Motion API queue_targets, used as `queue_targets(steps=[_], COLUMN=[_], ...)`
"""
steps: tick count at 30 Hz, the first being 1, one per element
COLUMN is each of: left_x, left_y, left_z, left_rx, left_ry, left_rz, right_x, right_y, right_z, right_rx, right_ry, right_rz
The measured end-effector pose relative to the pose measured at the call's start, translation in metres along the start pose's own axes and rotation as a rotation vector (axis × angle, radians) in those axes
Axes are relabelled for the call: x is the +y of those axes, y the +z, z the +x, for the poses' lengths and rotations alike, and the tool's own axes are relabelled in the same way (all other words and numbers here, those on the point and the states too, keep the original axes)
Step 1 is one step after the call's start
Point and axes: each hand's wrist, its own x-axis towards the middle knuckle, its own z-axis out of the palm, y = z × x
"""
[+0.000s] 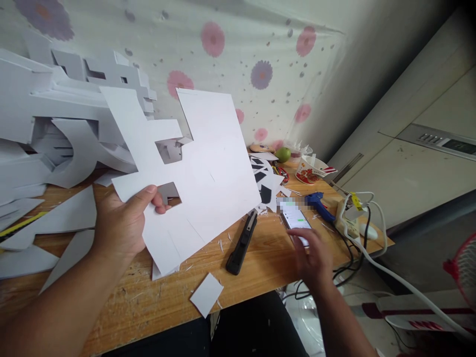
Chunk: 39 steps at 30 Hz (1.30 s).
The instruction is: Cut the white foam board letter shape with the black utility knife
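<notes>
My left hand (128, 218) grips a large white board (219, 163) with cut-out notches and square holes, holding it tilted above the table; the fingertips curl through the lower hole. At the right, my right hand (312, 255) has its fingers apart over the lower end of a phone (296, 218) with a lit screen; whether it touches the phone cannot be made out. Between the hands a black utility knife (241, 243) lies on the wood. A small white square (207, 294) rests near the table's front edge.
White cut pieces (70, 99) are piled at the left. Along the back and right of the table (267, 263) are a green fruit (283, 154), a paper bowl (310, 169), a blue glue gun (320, 206) and a power strip (347, 215) with trailing cables.
</notes>
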Motion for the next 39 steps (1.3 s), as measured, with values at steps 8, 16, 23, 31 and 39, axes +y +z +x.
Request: queue_targets(steps=[8, 16, 23, 31, 39], left_x=[0.0, 0.0, -0.008, -0.02, -0.028], left_y=[0.004, 0.001, 0.009, 0.017, 0.017], left_z=[0.001, -0.003, -0.011, -0.022, -0.022], left_rx=[0.058, 0.052, 0.027, -0.047, -0.061], left_ry=[0.008, -0.086, -0.085, -0.082, -0.06], left_rz=[-0.046, -0.131, -0.142, -0.068, -0.061], right_x=[-0.07, -0.071, -0.059, -0.11, -0.16], right_y=[0.033, 0.037, 0.004, 0.016, 0.055], right_z=[0.029, 0.044, 0.025, 0.012, -0.004], right_rx=[-0.507, -0.554, -0.123, -0.041, -0.198], right_ry=[-0.349, -0.448, -0.299, 0.236, 0.236], right_rz=[-0.024, -0.055, 0.339, 1.225, 1.379])
